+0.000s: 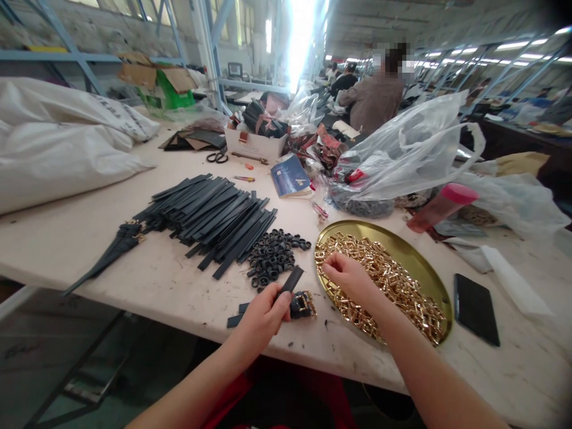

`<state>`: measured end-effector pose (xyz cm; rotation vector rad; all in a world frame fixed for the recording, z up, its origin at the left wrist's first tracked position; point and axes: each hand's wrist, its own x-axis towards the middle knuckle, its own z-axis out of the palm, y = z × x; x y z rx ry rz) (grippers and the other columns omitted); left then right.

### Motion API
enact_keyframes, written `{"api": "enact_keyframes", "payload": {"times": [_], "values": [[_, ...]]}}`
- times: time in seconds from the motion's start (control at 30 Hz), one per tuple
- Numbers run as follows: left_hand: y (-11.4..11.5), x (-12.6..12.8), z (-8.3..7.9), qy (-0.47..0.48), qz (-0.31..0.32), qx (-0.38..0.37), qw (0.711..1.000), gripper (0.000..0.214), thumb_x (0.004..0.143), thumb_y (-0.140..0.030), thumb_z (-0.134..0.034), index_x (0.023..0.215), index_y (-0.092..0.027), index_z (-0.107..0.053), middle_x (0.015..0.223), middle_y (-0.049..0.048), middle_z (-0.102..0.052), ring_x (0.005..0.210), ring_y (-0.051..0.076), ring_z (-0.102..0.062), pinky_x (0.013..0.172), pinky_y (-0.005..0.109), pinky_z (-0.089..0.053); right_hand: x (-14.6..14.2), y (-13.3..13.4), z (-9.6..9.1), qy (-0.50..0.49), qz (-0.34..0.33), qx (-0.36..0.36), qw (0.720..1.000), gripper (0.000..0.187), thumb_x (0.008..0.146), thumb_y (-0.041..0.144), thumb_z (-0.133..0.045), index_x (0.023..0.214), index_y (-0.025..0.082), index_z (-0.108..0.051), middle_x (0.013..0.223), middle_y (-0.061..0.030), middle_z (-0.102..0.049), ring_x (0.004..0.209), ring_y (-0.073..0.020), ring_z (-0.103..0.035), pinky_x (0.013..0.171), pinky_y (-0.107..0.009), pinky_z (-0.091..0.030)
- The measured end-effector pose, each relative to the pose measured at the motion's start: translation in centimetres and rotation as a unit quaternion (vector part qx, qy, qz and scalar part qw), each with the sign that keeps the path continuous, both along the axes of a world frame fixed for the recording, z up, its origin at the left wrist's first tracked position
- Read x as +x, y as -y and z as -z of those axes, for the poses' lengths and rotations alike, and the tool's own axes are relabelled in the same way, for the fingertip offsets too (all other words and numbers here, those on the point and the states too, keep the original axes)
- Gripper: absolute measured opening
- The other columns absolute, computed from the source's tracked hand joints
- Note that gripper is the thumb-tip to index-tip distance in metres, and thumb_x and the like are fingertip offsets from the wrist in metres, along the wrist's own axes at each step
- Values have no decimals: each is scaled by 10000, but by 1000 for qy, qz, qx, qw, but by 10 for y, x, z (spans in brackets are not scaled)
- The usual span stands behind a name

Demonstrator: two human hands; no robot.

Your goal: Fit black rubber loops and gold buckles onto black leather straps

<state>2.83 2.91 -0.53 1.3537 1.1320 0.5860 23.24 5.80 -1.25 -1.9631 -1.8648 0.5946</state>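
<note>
My left hand (267, 310) is closed around a dark strap (292, 279), whose end sticks up past the thumb. Beneath it, straps with gold buckles (306, 304) lie near the table's front edge. My right hand (346, 273) hovers over the left part of a round gold tray (402, 241) heaped with gold buckles (402, 286). Its fingertips are pinched together, and whatever they may hold is hidden. Small dark loops (272, 256) lie in a pile beyond the left hand. Behind them spreads a large heap of dark straps (210, 214).
A bundle of buckled straps (116, 247) lies at the left edge. A phone (476, 308) is right of the tray, with a pink-lidded container (442, 207) behind. Scissors (217, 157), a blue booklet (291, 177) and plastic bags (402, 149) lie farther back. A person (378, 95) sits beyond.
</note>
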Motion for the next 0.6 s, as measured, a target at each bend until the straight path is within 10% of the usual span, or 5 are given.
{"api": "enact_keyframes", "payload": {"times": [0.13, 0.23, 0.6], "values": [[1, 9, 2, -12, -47, 22, 999, 215, 774, -376, -477, 798, -164, -494, 578, -55, -482, 475, 81, -403, 473, 204, -314, -46, 36, 0, -436, 20, -68, 897, 174, 759, 338, -507, 681, 189, -464, 560, 52, -485, 525, -94, -452, 541, -227, -372], [9, 5, 4, -80, -62, 95, 990, 198, 781, -358, -473, 741, -166, -504, 637, -26, -540, 589, 113, -486, 552, 218, -351, -71, 51, 10, -526, 68, -79, 844, 194, 693, 325, -570, 666, 199, -425, 547, 66, -465, 511, -90, -440, 526, -229, -373], [30, -6, 8, -249, -32, 159, 955, 244, 821, -404, -418, 821, -182, -517, 780, 49, -628, 717, 192, -574, 606, 261, -367, -93, 71, 30, -431, 120, 24, 894, 134, 745, 313, -526, 748, 224, -426, 609, 38, -502, 543, -128, -490, 513, -261, -413]]}}
